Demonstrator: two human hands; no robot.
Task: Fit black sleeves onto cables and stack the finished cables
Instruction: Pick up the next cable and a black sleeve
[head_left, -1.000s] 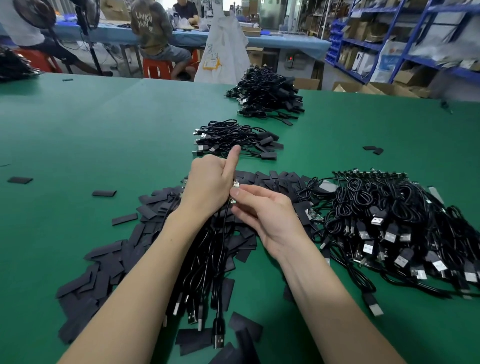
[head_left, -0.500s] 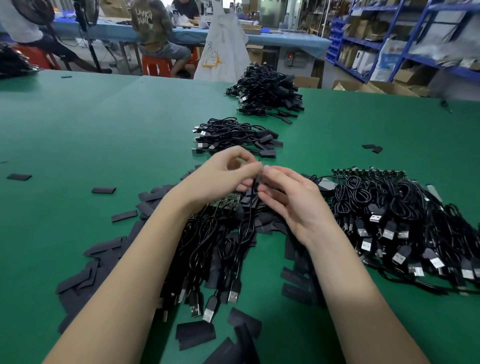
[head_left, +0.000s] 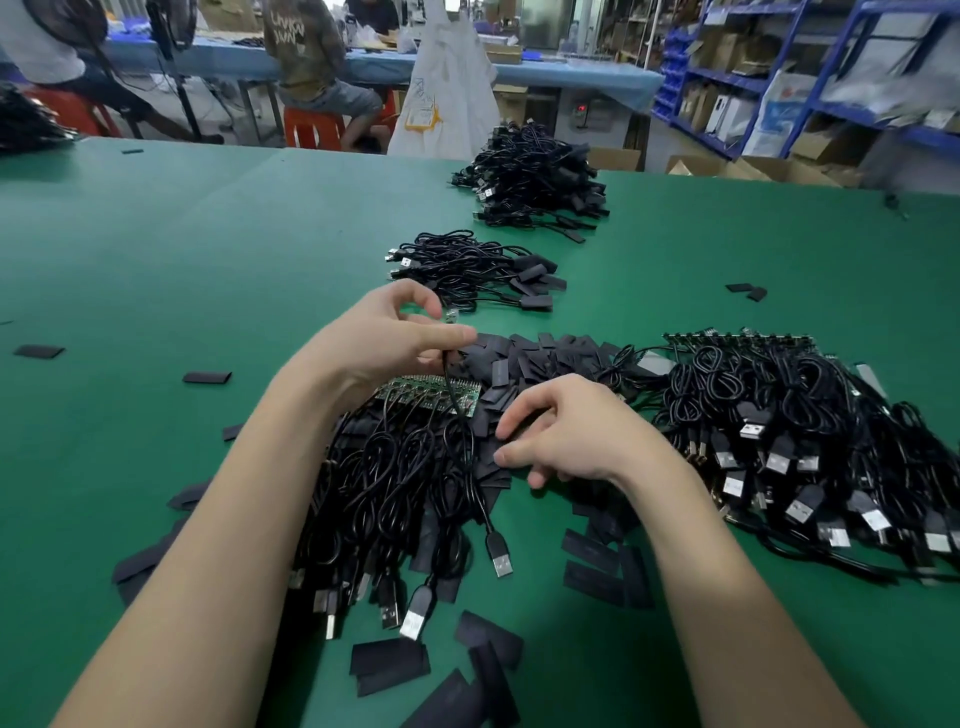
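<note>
One cable (head_left: 470, 467) pinched near board end by left hand (head_left: 384, 338); limp, light. Right hand (head_left: 566, 436), fingers curled, reaching sleeves (head_left: 524, 358) at 12 o'clock; grip unclear. Sleeves thin, floppy: pinch edges.

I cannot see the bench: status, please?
Left hand pinches one cable. Right hand reaches into loose black sleeves. Sleeve not yet fitted.

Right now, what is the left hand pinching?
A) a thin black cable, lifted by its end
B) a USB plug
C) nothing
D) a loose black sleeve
A: the left hand pinches one cable near its small tip, and the cable hangs down to the pile.
</note>
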